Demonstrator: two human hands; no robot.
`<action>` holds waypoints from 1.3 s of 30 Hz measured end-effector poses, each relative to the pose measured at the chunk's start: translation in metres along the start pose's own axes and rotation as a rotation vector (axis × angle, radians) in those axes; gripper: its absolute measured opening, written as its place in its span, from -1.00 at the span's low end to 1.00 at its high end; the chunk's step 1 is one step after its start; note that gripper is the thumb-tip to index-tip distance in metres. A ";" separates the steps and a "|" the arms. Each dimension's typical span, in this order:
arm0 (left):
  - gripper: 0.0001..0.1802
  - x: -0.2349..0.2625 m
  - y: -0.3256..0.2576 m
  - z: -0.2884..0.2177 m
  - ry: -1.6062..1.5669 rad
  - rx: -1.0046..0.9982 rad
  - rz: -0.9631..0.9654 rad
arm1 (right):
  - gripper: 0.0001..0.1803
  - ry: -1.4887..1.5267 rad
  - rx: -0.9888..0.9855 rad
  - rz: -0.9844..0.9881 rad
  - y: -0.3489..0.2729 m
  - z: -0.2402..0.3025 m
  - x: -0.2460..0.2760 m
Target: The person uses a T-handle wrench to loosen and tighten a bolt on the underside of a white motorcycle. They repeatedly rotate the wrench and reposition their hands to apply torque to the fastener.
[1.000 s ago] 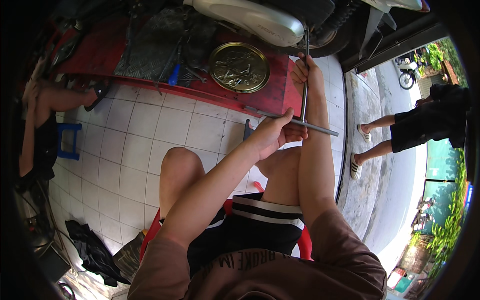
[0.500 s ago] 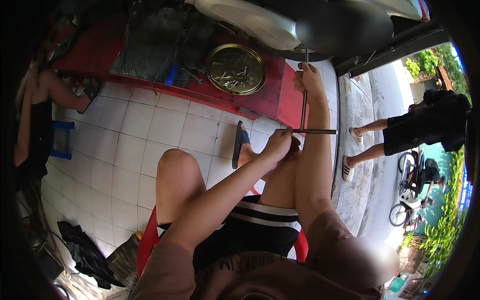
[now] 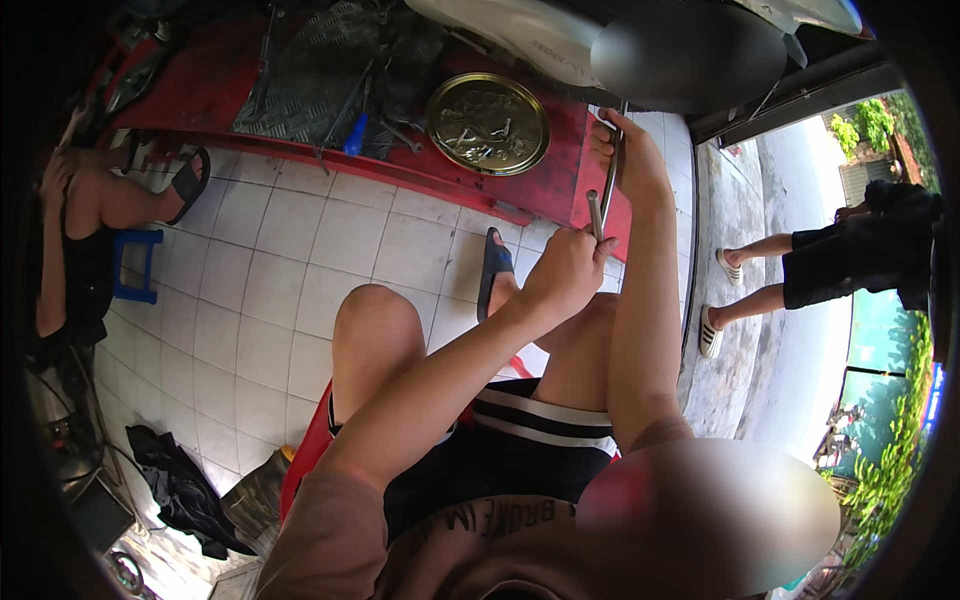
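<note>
Now | left hand point(image 3: 565, 275) grips metal wrench point(image 3: 604, 200) handle | right hand point(image 3: 625, 150) above, on shaft

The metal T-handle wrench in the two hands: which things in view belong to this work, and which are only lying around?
In the work:
- metal T-handle wrench
- left hand on its lower end
- right hand on the shaft, higher up

Only lying around:
- round brass-coloured tray with small parts
- blue stool
- dark cloth on the floor tiles
</note>
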State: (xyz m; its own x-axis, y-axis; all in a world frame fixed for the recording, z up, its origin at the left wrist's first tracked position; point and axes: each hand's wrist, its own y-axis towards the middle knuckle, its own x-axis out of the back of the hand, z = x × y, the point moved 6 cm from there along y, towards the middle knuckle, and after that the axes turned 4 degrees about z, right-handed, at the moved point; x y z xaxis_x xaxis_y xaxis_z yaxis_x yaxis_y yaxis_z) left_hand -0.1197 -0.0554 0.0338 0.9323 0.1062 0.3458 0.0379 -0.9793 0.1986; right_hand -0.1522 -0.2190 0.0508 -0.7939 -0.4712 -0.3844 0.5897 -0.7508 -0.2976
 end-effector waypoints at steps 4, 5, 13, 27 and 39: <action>-0.58 -0.004 0.003 -0.027 -0.547 0.137 0.176 | -0.66 0.087 0.009 0.387 -0.044 -0.021 0.001; -0.57 -0.007 0.006 -0.031 -0.607 0.121 0.154 | -0.58 0.109 0.040 0.479 -0.053 -0.020 0.001; -0.45 -0.041 0.012 -0.037 -1.038 0.072 0.160 | -0.63 0.395 0.194 0.663 -0.081 -0.039 -0.007; -0.11 0.037 -0.053 -0.037 0.079 0.222 -0.219 | -0.80 0.057 0.026 0.590 -0.057 -0.065 -0.042; -0.33 0.054 -0.030 -0.025 0.391 0.144 -0.216 | -0.85 0.348 0.134 0.173 -0.055 -0.062 0.011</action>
State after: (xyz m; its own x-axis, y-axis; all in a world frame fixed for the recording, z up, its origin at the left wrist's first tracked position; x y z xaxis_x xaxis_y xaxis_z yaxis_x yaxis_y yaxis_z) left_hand -0.0795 -0.0160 0.0694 0.6930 0.3398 0.6358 0.2915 -0.9387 0.1839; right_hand -0.1838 -0.1545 0.0086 -0.5740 -0.4282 -0.6980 0.6669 -0.7391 -0.0950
